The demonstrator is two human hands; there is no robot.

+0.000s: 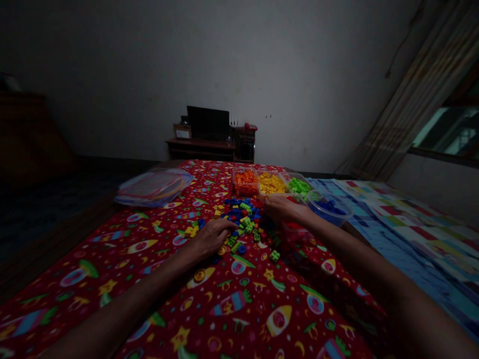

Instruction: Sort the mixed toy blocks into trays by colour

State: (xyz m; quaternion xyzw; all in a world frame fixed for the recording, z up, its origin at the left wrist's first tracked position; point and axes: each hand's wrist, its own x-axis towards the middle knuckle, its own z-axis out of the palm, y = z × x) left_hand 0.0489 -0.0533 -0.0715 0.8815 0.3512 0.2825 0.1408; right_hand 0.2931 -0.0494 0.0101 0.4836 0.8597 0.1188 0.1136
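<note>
A pile of small toy bricks [245, 219] in blue, green, yellow and red lies on a red cloth [224, 299] printed with rockets and stars. My left hand [211, 237] rests palm down at the pile's near left edge, fingers curled over some bricks. My right hand [282, 208] reaches to the pile's far right, beside a clear tub of red bricks [297, 232]; what its fingers hold is too dark to tell. Behind stand clear tubs of orange bricks [245, 182], yellow bricks [271, 184], green bricks [299, 186] and blue bricks [329, 208].
A stack of clear plastic lids [153, 187] lies at the cloth's far left. A checked blue cloth [404, 224] covers the floor to the right. A low wooden shelf with a dark screen [208, 123] stands against the back wall. A curtained window [445, 129] is at right.
</note>
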